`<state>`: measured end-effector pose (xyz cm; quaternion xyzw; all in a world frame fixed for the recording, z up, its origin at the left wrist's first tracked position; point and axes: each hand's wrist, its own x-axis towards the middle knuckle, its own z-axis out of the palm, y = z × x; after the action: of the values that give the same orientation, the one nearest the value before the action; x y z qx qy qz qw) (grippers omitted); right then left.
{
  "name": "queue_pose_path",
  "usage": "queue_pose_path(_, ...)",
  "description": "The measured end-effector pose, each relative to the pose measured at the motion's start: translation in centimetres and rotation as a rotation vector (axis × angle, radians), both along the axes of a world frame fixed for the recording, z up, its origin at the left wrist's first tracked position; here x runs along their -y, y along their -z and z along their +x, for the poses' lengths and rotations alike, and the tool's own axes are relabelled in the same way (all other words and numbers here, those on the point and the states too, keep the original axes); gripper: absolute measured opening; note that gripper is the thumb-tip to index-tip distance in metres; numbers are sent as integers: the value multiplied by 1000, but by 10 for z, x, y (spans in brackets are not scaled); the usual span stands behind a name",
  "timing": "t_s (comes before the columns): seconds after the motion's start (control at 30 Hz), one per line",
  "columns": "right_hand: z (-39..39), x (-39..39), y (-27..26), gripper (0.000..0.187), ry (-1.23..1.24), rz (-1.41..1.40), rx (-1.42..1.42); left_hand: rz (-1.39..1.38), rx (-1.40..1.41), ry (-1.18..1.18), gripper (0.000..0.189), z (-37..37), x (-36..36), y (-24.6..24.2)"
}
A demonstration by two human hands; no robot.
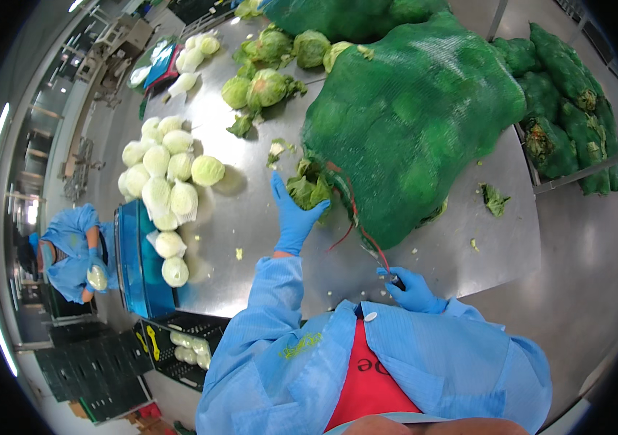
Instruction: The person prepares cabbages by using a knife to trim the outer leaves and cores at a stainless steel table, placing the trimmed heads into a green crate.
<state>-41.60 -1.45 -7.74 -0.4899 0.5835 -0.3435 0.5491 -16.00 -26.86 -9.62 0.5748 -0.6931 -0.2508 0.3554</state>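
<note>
My left hand [294,220], in a blue glove, is spread with thumb and fingers apart around the near side of a leafy green cabbage [309,190]. That cabbage lies at the mouth of a large green mesh sack [412,119] full of cabbages. Gloved as well, my right hand [413,292] is closed on a dark-handled knife [397,281] near the table's front edge; its thin blade is hard to make out. A red cord [370,239] runs from the sack's mouth down to the right fingers.
Trimmed cabbages [156,160], some in white net sleeves, are piled left beside a blue bin [146,258]. Untrimmed cabbages [265,89] and a scale [162,65] stand farther back on the steel table [243,217]. A co-worker [72,250] holds a cabbage at left. More filled sacks [570,109] lie right.
</note>
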Motion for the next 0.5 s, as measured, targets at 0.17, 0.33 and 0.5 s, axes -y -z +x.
queue_pose_path(0.17,72,24,6,49,-80,91,55,140,-245,-141,125,77,-115,25)
queue_pose_path(0.33,167,66,4,67,-214,152,96,126,-140,-248,117,104,-220,30)
queue_pose_path(0.5,220,78,2,53,-457,-75,-75,182,88,-261,110,142,-285,16)
